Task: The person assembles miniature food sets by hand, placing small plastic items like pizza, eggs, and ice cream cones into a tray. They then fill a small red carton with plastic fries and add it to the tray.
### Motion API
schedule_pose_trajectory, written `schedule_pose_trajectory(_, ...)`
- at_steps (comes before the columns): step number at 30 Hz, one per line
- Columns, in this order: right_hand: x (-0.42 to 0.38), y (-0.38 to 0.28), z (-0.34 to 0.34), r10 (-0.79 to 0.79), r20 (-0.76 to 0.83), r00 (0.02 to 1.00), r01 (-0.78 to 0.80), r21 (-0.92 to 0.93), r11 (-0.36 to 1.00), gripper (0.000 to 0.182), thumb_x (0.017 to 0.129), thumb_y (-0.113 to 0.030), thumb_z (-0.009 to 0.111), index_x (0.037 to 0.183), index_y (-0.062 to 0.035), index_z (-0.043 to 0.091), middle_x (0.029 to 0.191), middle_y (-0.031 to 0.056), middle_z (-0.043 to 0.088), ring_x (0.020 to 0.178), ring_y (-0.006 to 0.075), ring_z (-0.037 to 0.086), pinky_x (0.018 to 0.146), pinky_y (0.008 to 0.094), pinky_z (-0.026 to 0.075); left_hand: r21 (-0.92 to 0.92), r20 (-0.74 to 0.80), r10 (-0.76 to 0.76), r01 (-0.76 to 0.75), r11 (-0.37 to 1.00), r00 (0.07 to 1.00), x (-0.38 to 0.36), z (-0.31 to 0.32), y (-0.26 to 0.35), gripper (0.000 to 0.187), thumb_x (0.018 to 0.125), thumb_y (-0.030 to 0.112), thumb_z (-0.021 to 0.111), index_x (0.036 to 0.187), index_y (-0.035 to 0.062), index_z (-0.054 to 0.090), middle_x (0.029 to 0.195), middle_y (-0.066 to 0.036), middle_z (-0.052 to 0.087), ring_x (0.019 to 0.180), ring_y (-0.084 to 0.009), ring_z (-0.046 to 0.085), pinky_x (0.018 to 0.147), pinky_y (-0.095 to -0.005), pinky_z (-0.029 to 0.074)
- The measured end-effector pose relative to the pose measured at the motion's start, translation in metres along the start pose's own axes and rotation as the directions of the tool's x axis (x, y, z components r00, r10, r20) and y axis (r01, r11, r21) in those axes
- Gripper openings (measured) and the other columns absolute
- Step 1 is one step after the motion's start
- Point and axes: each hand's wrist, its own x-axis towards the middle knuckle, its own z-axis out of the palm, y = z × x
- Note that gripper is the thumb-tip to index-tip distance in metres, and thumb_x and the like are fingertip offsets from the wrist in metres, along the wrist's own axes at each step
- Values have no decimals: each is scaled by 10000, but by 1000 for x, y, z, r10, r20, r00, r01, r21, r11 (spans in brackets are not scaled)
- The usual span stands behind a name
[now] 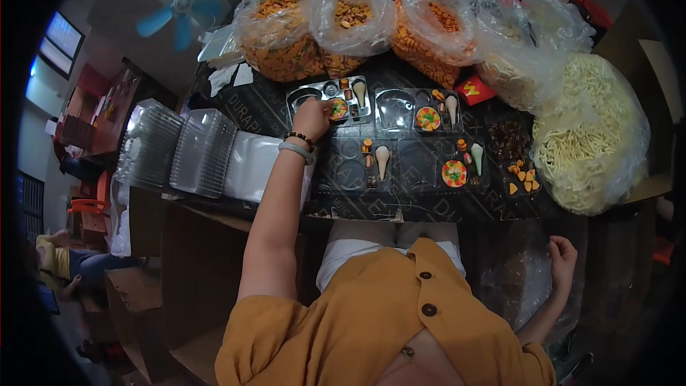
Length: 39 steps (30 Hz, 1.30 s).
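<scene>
My left hand (311, 119) reaches over the far left clear plastic tray (293, 99), its fingers closed at the edge of a small round toy pizza (338, 109). That tray also holds a miniature ice cream cone (359, 93) and small orange pieces. Beside it, another tray (393, 109) carries a toy pizza (428, 119) and a cone. Nearer to me lie two more trays; the right one has a toy pizza (454, 173) and a pale green cone (476, 159), the left one a cone (382, 161). My right hand (563, 259) hangs below the table edge, fingers curled; their contents are hidden.
Open bags of small orange pieces (282, 53) line the back. At right are a bag of pale cones (589, 136), dark pieces (509, 139), loose orange pieces (527, 180) and a red fries-style box (475, 91). Stacked clear plastic containers (204, 150) stand left; a person sits (93, 264) far left.
</scene>
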Motion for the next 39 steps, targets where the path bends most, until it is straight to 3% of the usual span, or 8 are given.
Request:
schedule_pose_trajectory(3, 0, 66, -26, 139, -73, 988, -147, -130, 981, 156, 870, -94, 549, 939, 31, 611, 765, 74, 619, 687, 146, 585, 619, 276, 458, 4, 0, 12, -12, 1000, 1000, 3, -2, 0, 222, 784, 109, 625, 997, 97, 689, 766, -171, 560, 731, -321, 561, 677, -390, 451)
schedule_pose_trajectory(5, 1, 146, -44, -40, -156, 987, -95, -766, 635, 222, 861, -147, 557, 924, 57, 620, 844, 210, 637, 767, 320, 631, 678, 382, 477, -68, 10, -45, 46, 997, 999, 2, -2, 2, 231, 779, 116, 643, 1003, 78, 683, 840, -175, 607, 759, -306, 604, 690, -366, 480)
schedule_pose_trajectory(10, -9, 110, -26, 47, -189, 981, -147, -557, 817, 208, 800, -143, 614, 822, 62, 642, 790, 247, 623, 731, 296, 633, 668, 377, 479, -468, -219, -264, 136, 873, 939, -3, 4, -12, 228, 758, 144, 706, 896, -30, 652, 790, -96, 658, 687, -164, 611, 640, -284, 494)
schedule_pose_trajectory(14, 31, 65, 3, -16, 7, 1000, 18, -504, 863, 159, 818, -94, 594, 838, 62, 619, 770, 189, 622, 713, 215, 604, 668, 326, 472, -963, 186, -505, 259, 78, 843, -46, -40, 21, 214, 864, 232, 626, 850, 23, 579, 645, -17, 531, 493, -53, 454, 401, -164, 333)
schedule_pose_trajectory(21, 67, 36, 43, -418, 179, 891, 441, -116, 890, 133, 857, -77, 569, 874, 53, 592, 739, 108, 593, 700, 132, 555, 651, 276, 451, -688, 362, -452, -93, -720, 815, -130, -57, 6, 303, 938, 313, 483, 961, 11, 494, 786, -79, 478, 606, -102, 475, 376, -129, 336)
schedule_pose_trajectory(26, 24, -75, 120, -486, 207, 849, 493, 24, 870, 112, 831, -32, 564, 899, 48, 600, 807, 117, 607, 732, 172, 580, 678, 277, 457, -567, 364, -422, -161, -807, 831, -154, -60, -1, 146, 902, 90, 461, 1008, -6, 489, 867, -111, 503, 702, -148, 511, 482, -168, 431)
schedule_pose_trajectory(33, -30, -192, 258, -797, 427, 428, 666, 447, 597, 318, 780, -22, 634, 1091, -40, 569, 959, 79, 550, 740, 185, 580, 661, 282, 472, -544, 444, -199, 86, -835, 874, -143, -22, 64, 158, 922, 111, 442, 1036, 9, 483, 865, -126, 531, 710, -180, 544, 556, -222, 507)
schedule_pose_trajectory(39, -37, -203, 330, -865, 401, 301, 835, 327, 442, 319, 768, -85, 668, 1075, -88, 581, 950, 113, 549, 748, 272, 594, 661, 339, 495, -586, 489, -172, 176, -791, 855, -154, -6, 69, 202, 936, 131, 427, 1086, 12, 493, 885, -131, 552, 754, -223, 564, 658, -300, 522)
